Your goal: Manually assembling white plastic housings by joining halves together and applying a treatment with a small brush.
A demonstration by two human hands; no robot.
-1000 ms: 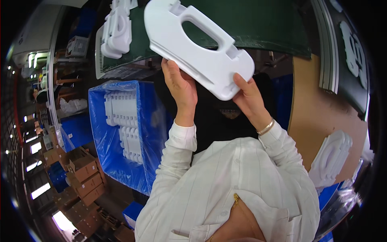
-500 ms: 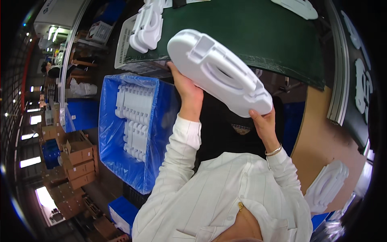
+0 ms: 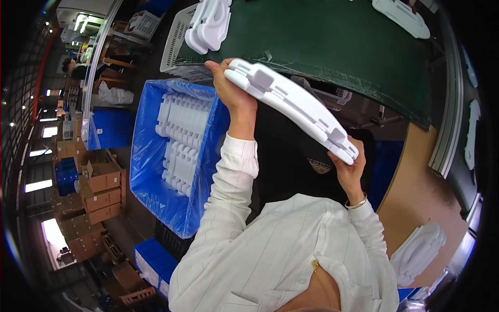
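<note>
Between my two hands I hold a long white moulded plastic part (image 3: 296,104), tipped so that its narrow, notched edge faces up. My left hand (image 3: 235,96) grips its far left end, with the thumb sticking out to the side. At the near right end, my right hand (image 3: 350,164) closes round the tip. The part hangs in front of my body, off the near edge of the green-topped table (image 3: 322,36). Left of my left forearm stands a blue bin (image 3: 148,151) lined with clear plastic, where white parts (image 3: 182,122) are packed in two rows.
More white parts (image 3: 209,26) stand at the table's left corner beside a white basket (image 3: 176,41); another part (image 3: 400,18) lies far right. On a brown board (image 3: 405,177) at my right rests a similar part (image 3: 417,252). Cardboard boxes (image 3: 104,177) are stacked at far left.
The white part has turned from showing its broad side to showing its narrow edge. Both hands have kept hold of it. The surroundings have shifted slightly in view.
</note>
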